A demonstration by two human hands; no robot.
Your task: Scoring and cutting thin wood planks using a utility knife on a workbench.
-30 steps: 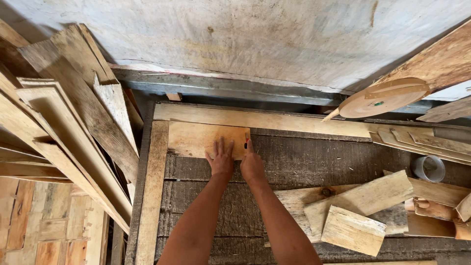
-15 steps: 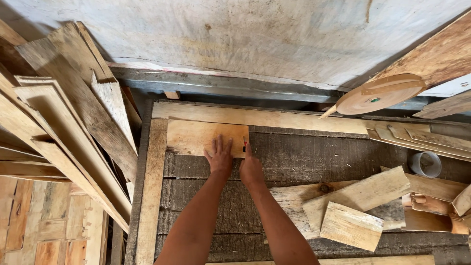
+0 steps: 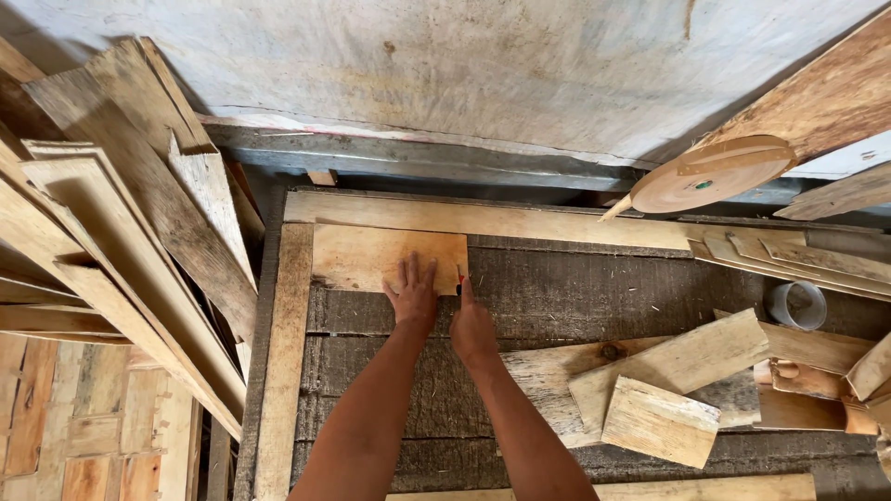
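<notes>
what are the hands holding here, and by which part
The left hand lies flat on the plywood piece, pressing near its lower right corner rather than gripping it. The right hand pinches a small red-tipped marker at that piece's right edge; the exact grip point cannot be told.

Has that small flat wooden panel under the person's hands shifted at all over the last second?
No. The wooden panel sits tucked in the same corner of the plank frame as before, with the left hand flat on it.

A pale, flat rectangular plywood piece [image 3: 371,258] lies tucked into the wooden frame's [image 3: 288,353] far-left corner, under my left hand [image 3: 413,299]; a small red-tipped pencil [image 3: 460,278] sits in my right hand [image 3: 473,329].
</notes>
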